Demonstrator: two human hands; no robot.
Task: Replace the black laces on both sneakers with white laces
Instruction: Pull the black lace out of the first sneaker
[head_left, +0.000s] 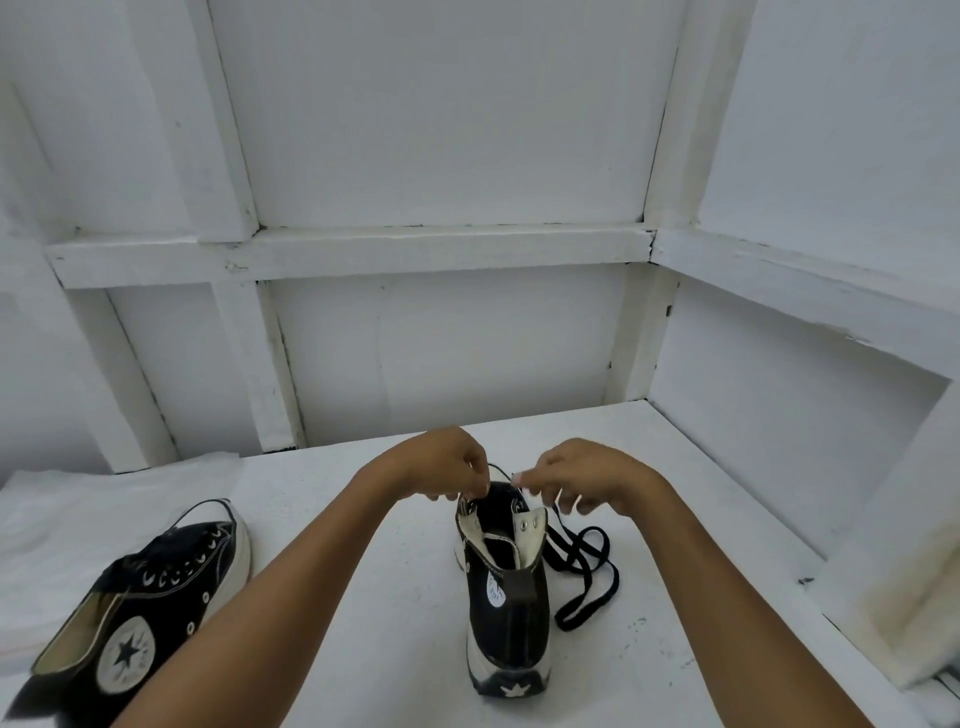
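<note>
Both grips hover over the far end of the standing sneaker (511, 597), left grip (447, 467) and right grip (587, 478), fingers curled as if pinching; what they hold I cannot tell. Black lace (589, 558) lies loose just right. Second sneaker (150, 597) lies sideways near left on the white worktop (389, 654), white walls (441, 130) beyond.

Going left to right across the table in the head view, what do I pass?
white sheet → sneaker lying on its side → upright sneaker → loose black lace
</note>
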